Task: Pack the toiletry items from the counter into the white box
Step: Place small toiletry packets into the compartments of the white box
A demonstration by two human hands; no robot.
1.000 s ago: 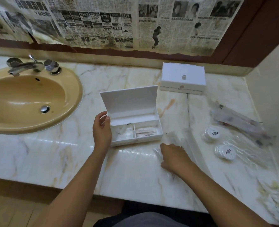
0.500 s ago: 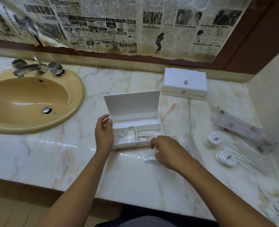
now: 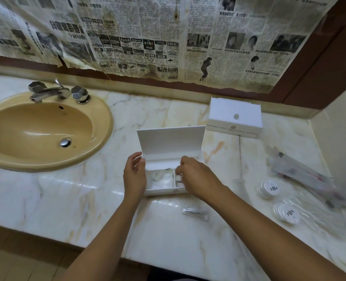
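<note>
An open white box (image 3: 169, 144) with its lid raised stands on the marble counter. My left hand (image 3: 134, 175) grips its left wall. My right hand (image 3: 196, 178) hovers over the right compartment, fingertips pinched on a small clear packet that is mostly hidden. The left compartment holds a clear wrapped item (image 3: 160, 178). A clear packet of cotton swabs (image 3: 195, 212) lies on the counter just in front of the box. Two round white-capped items (image 3: 269, 188) (image 3: 287, 212) and long clear-wrapped packets (image 3: 303, 176) lie to the right.
A closed white box (image 3: 235, 116) stands at the back right. A tan sink (image 3: 40, 130) with a chrome tap (image 3: 52, 92) fills the left. The counter's front edge (image 3: 107, 244) runs below my arms. A wall closes off the right side.
My right hand rose from the counter to over the box's right compartment with a small packet. A swab packet stayed on the counter. My left hand kept its hold on the box.
</note>
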